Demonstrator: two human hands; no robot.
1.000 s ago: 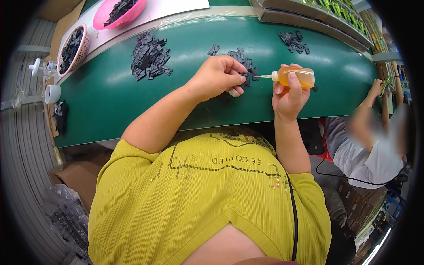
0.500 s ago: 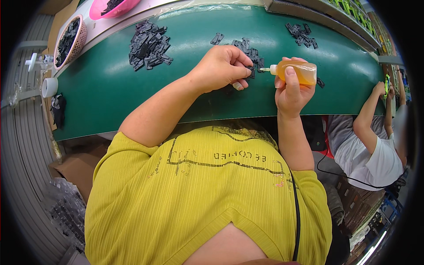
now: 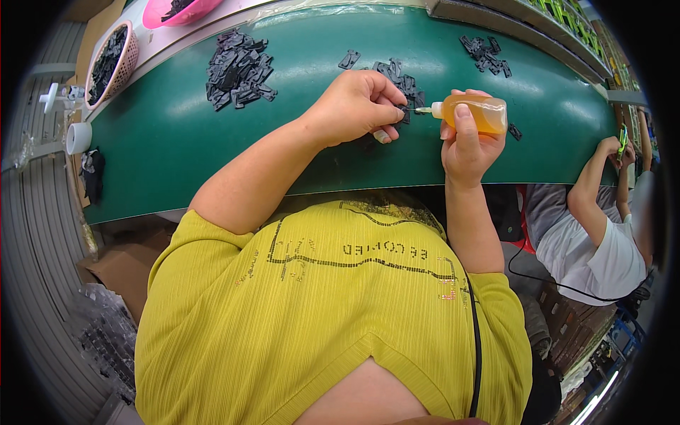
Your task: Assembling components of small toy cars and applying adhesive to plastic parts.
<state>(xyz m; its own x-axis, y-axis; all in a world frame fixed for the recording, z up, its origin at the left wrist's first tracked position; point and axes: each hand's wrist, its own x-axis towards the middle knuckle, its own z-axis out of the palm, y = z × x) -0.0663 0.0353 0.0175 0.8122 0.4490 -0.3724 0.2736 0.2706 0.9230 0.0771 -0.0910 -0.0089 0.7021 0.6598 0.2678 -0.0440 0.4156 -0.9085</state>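
My right hand is closed round a clear squeeze bottle of amber liquid, held on its side with a thin needle tip pointing left. The needle reaches toward the fingertips of my left hand. Thumb and fingers of that hand are pinched on a small dark piece, mostly hidden by the fingers. Just beyond the left hand lies a loose pile of small black plastic parts, with one part lying apart to its left.
A large heap of black parts lies on the green tabletop at left, a smaller heap at right. A basket and a pink bowl hold more. At far right a co-worker's hands hold something green.
Hardly anything differs. The needle tip and both hands stay almost in the same place, with only a very slight shift of the bottle.
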